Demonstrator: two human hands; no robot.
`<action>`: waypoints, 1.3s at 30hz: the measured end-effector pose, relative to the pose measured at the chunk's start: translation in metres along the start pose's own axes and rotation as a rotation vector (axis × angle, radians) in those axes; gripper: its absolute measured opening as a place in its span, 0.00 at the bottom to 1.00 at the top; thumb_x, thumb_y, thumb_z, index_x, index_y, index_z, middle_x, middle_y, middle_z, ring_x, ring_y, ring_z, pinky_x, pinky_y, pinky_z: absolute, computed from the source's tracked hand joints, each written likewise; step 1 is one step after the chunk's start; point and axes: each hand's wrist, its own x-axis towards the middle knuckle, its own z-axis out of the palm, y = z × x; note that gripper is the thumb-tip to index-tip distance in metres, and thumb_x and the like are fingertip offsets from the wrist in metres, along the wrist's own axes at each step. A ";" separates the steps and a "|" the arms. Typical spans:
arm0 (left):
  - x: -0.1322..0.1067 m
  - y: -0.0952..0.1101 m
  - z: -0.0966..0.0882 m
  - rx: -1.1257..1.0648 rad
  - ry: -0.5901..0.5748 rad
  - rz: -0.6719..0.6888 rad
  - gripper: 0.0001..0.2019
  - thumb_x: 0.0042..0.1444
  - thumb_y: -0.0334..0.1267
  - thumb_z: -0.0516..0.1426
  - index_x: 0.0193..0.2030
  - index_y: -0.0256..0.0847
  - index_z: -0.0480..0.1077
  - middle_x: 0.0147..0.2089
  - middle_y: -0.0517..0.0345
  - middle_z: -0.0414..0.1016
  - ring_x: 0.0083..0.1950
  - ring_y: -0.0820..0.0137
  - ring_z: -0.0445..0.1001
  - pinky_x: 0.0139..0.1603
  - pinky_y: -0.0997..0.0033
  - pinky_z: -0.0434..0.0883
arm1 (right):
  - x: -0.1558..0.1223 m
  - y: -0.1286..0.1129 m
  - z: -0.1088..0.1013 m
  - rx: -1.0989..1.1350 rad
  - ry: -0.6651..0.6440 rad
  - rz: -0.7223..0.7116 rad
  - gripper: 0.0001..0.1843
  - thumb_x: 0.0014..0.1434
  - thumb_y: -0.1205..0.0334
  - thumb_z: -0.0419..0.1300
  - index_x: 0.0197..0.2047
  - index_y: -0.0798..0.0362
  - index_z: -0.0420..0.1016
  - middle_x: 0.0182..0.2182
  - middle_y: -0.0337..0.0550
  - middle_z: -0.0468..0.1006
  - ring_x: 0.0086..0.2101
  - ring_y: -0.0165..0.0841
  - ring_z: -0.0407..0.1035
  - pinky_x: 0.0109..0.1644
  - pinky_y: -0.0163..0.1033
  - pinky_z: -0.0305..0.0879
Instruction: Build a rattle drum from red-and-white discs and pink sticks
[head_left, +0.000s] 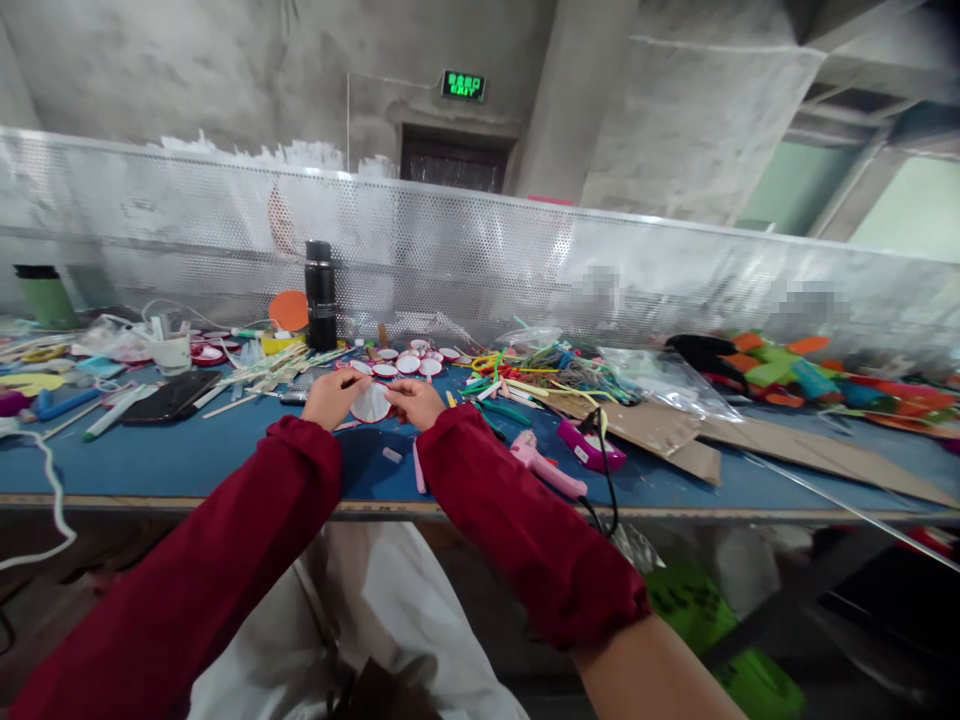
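Observation:
Between my two hands a round white disc with a thin reddish rim (370, 403) is held up just above the blue tabletop. My left hand (334, 396) pinches its left edge, fingers closed. At the opposite edge my right hand (417, 402) grips it the same way, thumb and fingertips together. Just behind them lies a group of similar white discs with red rims (407, 363). A small pale block (391, 455) rests on the table in front of my hands. To the right of my right forearm lies a pink glue gun (546, 466) with a black cord.
A black bottle (321, 295) stands behind my left hand, against the perforated metal screen (465, 260). Left are a phone (171, 397), sticks and a white cup (172, 353). Right are a purple tape dispenser (590, 446), coloured wires (525, 370) and flat cardboard (817, 458).

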 end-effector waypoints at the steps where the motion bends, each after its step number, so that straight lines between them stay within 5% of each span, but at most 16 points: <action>1: -0.001 0.001 0.000 0.009 0.010 -0.001 0.11 0.53 0.45 0.59 0.33 0.41 0.79 0.32 0.58 0.79 0.35 0.66 0.72 0.37 0.72 0.65 | 0.000 0.000 0.000 0.008 -0.008 0.007 0.07 0.59 0.65 0.62 0.42 0.53 0.75 0.25 0.33 0.78 0.22 0.24 0.71 0.21 0.26 0.62; 10: 0.001 -0.002 -0.005 0.027 -0.025 -0.048 0.14 0.57 0.47 0.56 0.38 0.40 0.79 0.37 0.55 0.81 0.38 0.65 0.74 0.39 0.72 0.66 | -0.001 -0.003 -0.001 -0.044 0.066 0.059 0.04 0.59 0.64 0.62 0.38 0.54 0.76 0.23 0.34 0.77 0.24 0.26 0.73 0.22 0.27 0.62; 13: -0.003 -0.002 -0.013 0.240 -0.071 -0.079 0.14 0.59 0.46 0.54 0.42 0.43 0.78 0.42 0.54 0.81 0.41 0.63 0.75 0.39 0.71 0.66 | 0.002 -0.002 -0.006 -0.069 0.149 0.054 0.05 0.59 0.63 0.61 0.39 0.53 0.75 0.26 0.36 0.78 0.24 0.26 0.72 0.22 0.27 0.62; 17: -0.015 0.002 -0.023 0.638 -0.247 -0.068 0.11 0.55 0.47 0.58 0.34 0.45 0.78 0.39 0.50 0.79 0.39 0.61 0.74 0.38 0.69 0.64 | 0.008 0.001 -0.012 -0.063 0.230 0.048 0.10 0.59 0.61 0.60 0.44 0.52 0.74 0.31 0.37 0.80 0.25 0.27 0.73 0.22 0.29 0.62; 23: -0.033 0.001 -0.023 0.803 -0.373 0.032 0.09 0.57 0.41 0.56 0.38 0.45 0.77 0.41 0.48 0.77 0.42 0.59 0.74 0.41 0.67 0.64 | 0.006 0.001 -0.013 -0.047 0.244 0.016 0.10 0.58 0.62 0.60 0.44 0.53 0.72 0.26 0.36 0.77 0.24 0.28 0.72 0.23 0.29 0.62; 33: -0.039 -0.005 -0.027 0.763 -0.372 -0.096 0.10 0.58 0.35 0.52 0.37 0.43 0.76 0.38 0.45 0.77 0.38 0.57 0.75 0.35 0.64 0.61 | 0.006 0.007 -0.019 -0.464 0.323 -0.121 0.08 0.56 0.65 0.62 0.41 0.52 0.74 0.29 0.37 0.78 0.30 0.31 0.74 0.38 0.36 0.69; 39: -0.029 0.006 -0.033 0.342 -0.236 -0.217 0.07 0.55 0.42 0.56 0.32 0.43 0.72 0.29 0.56 0.77 0.31 0.65 0.72 0.32 0.69 0.63 | 0.003 0.001 -0.020 -0.800 0.317 -0.136 0.11 0.56 0.64 0.63 0.44 0.53 0.76 0.40 0.46 0.80 0.42 0.38 0.74 0.49 0.42 0.67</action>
